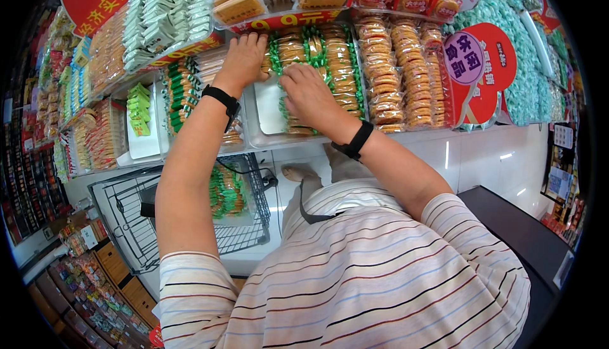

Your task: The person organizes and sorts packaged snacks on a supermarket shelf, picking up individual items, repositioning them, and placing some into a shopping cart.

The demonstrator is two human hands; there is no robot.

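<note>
A clear plastic bin (271, 108) before me holds rows of round biscuits in clear wrappers with green ends (340, 70). Part of its white bottom shows at the front left. My left hand (245, 58) reaches to the bin's back left corner, its thumb side against biscuits there. Over the middle rows lies my right hand (307, 94), fingers bent down onto the packets. Whether either hand grips a packet is hidden by the fingers. Each wrist wears a black band.
Bins of larger round biscuits (380, 77) adjoin on the right, near a red sign (499, 63). Pale green packets (164, 11) fill an upper bin. Below left stands a shopping cart (128, 206), with green-ended biscuit packets (228, 192) inside. A dark surface (504, 225) lies right.
</note>
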